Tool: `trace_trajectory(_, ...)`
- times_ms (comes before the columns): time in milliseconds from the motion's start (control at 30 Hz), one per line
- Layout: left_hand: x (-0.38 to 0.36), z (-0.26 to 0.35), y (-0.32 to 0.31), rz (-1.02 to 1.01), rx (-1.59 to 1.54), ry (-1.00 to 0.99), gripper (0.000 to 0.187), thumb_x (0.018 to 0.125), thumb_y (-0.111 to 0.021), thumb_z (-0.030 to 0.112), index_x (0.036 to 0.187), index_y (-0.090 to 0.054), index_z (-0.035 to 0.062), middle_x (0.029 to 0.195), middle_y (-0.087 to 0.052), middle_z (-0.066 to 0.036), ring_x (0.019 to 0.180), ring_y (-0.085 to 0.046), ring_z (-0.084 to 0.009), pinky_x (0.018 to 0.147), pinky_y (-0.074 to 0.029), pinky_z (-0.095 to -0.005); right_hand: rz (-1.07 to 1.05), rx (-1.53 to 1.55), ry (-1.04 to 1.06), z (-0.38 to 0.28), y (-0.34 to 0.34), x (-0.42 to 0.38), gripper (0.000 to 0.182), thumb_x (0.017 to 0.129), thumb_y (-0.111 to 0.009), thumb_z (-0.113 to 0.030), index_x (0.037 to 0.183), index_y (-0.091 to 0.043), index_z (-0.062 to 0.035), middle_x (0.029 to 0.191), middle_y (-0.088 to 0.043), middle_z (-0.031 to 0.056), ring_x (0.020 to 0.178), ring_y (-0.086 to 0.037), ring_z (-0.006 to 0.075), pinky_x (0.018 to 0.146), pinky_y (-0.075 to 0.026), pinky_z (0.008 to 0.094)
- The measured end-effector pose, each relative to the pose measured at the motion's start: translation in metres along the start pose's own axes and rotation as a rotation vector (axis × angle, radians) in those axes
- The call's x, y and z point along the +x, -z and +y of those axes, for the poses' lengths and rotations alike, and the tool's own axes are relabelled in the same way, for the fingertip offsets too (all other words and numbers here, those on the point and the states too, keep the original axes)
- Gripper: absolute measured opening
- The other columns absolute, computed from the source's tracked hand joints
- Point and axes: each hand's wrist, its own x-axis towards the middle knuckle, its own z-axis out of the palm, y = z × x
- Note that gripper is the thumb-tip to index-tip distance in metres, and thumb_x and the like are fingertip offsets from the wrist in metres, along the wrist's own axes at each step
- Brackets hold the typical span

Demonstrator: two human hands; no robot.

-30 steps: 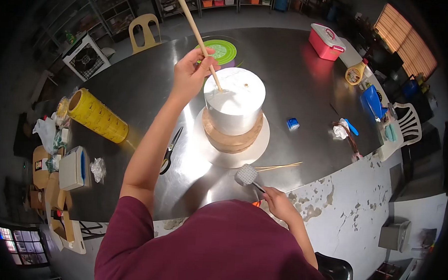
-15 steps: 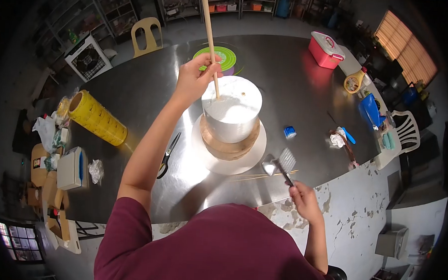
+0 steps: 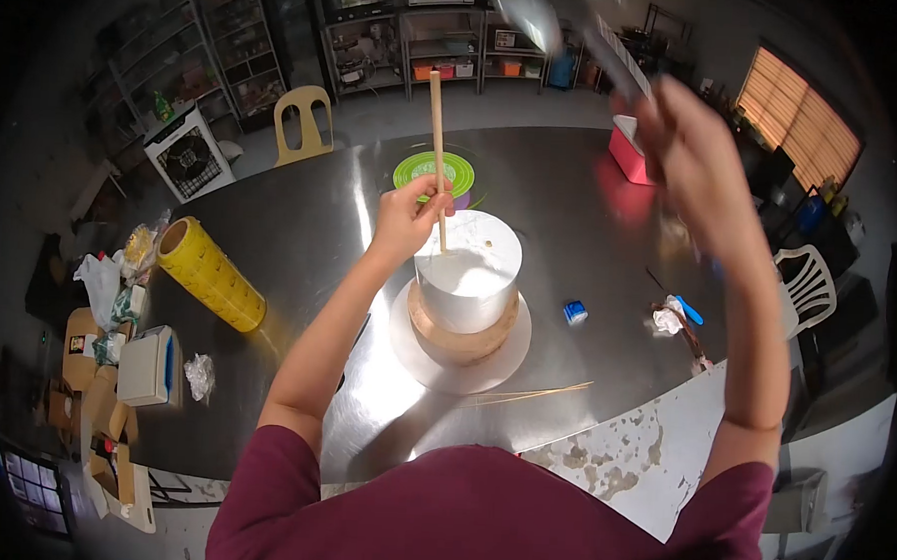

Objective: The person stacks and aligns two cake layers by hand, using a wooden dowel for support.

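My left hand is closed around a wooden dowel. It stands nearly upright, its lower end touching the top of a white-silver cylinder, like a cake tier. Under this sits a wider brown round layer on a white round board. Raised high at the right, my right hand grips a metal tool with a ridged head, which looks like a meat mallet. Motion smears both hand and mallet. Thin wooden skewers lie by the board; my left forearm mostly hides the scissors.
Behind the cylinder is a green-topped turntable. A yellow wrap roll, crumpled foil and a scale lie left on the metal table. To the right are a small blue item and a pink box.
My right hand has swung the mallet from low near the table's front edge to high at the upper right. My left hand still holds the dowel on the cylinder. The camera view has tilted up.
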Motion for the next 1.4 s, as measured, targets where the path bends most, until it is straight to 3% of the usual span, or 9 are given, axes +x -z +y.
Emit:
trace_trajectory(167,-0.001,0.0,-0.002,0.0,-0.011,0.034,0.011,0.087,-0.054,0.001,0.097,-0.057,-0.0038,0.079,-0.061,-0.006,0.076,-0.063,-0.0129,0.07,-0.055,-0.0255,0.022,-0.268,0.505,0.005,-0.028,0.061,0.023,0.091,-0.042,-0.015,0.097,-0.054,0.0039,0.089,-0.064,0.0186,0.077,-0.06,0.0355,0.068,-0.047,0.0391)
trace_trajectory(367,0.002,-0.007,0.0,0.0,0.036,0.0,0.012,0.088,-0.054,0.002,0.098,-0.057,-0.0037,0.078,-0.06,-0.005,0.077,-0.063,-0.0124,0.069,-0.054,-0.0244,-0.103,-0.502,0.521,-0.017,0.0,0.093,0.024,0.092,-0.044,-0.021,0.085,-0.054,-0.0008,0.066,-0.05,0.0098,0.062,-0.049,0.019,0.061,-0.041,0.0346)
trace_trajectory(467,0.003,-0.009,0.001,-0.014,0.096,-0.021,0.012,0.088,-0.054,0.002,0.097,-0.057,-0.0031,0.078,-0.059,-0.005,0.077,-0.063,-0.0119,0.068,-0.054,-0.0244,0.134,-0.422,0.313,-0.044,-0.008,0.084,0.023,0.092,-0.045,-0.021,0.099,-0.057,-0.0028,0.091,-0.061,0.023,0.086,-0.061,0.0319,0.081,-0.045,0.0443)
trace_trajectory(567,0.003,0.001,0.002,-0.054,0.13,-0.035,0.012,0.088,-0.054,0.003,0.097,-0.057,-0.0026,0.077,-0.06,-0.005,0.076,-0.063,-0.0117,0.068,-0.053,-0.0246,-0.568,-0.72,0.375,-0.029,-0.009,0.088,0.025,0.091,-0.042,-0.017,0.094,-0.058,0.0023,0.087,-0.061,0.0221,0.084,-0.06,0.0327,0.078,-0.046,0.0406)
trace_trajectory(800,0.003,-0.002,0.001,-0.041,0.092,-0.007,0.01,0.088,-0.054,0.003,0.096,-0.057,-0.0021,0.076,-0.061,-0.005,0.076,-0.064,-0.0123,0.071,-0.055,-0.0255,0.047,-0.465,0.302,-0.065,-0.012,0.077,0.021,0.083,-0.039,-0.004,0.091,-0.057,0.0042,0.085,-0.06,0.0192,0.081,-0.058,0.0304,0.076,-0.046,0.0397)
trace_trajectory(933,0.003,0.0,0.003,-0.039,0.06,-0.008,0.009,0.088,-0.054,0.002,0.095,-0.057,-0.0024,0.076,-0.06,-0.005,0.076,-0.063,-0.0125,0.072,-0.055,-0.0257,-0.45,-0.708,0.378,-0.066,-0.006,0.058,0.022,0.083,-0.042,-0.004,0.095,-0.059,0.0037,0.093,-0.061,0.02,0.087,-0.059,0.0327,0.084,-0.046,0.0395)
trace_trajectory(1067,0.001,-0.003,-0.001,-0.037,0.051,-0.021,0.009,0.088,-0.054,0.002,0.094,-0.057,-0.0026,0.075,-0.06,-0.005,0.075,-0.063,-0.0122,0.07,-0.054,-0.0253,-0.076,-0.47,0.315,-0.067,0.003,0.079,0.02,0.086,-0.041,-0.007,0.092,-0.057,0.0036,0.085,-0.059,0.0195,0.08,-0.058,0.0275,0.077,-0.046,0.0366)
trace_trajectory(1133,0.001,0.0,0.0,-0.038,0.058,-0.023,0.009,0.087,-0.054,0.002,0.094,-0.057,-0.0025,0.075,-0.06,-0.005,0.074,-0.063,-0.0122,0.069,-0.054,-0.0252,-0.675,-0.069,-0.069,-0.084,0.048,0.108,0.02,0.088,-0.041,-0.01,0.089,-0.056,0.0032,0.078,-0.057,0.0171,0.074,-0.055,0.0242,0.071,-0.046,0.0351)
trace_trajectory(1400,0.0,-0.005,-0.001,-0.015,0.059,-0.029,0.008,0.087,-0.054,0.002,0.094,-0.057,-0.0014,0.075,-0.061,-0.005,0.072,-0.062,-0.0114,0.067,-0.053,-0.0248,-0.063,-0.561,0.475,-0.043,-0.004,0.081,0.021,0.087,-0.042,-0.01,0.088,-0.056,0.0045,0.082,-0.06,0.0199,0.077,-0.058,0.0266,0.073,-0.047,0.0367)
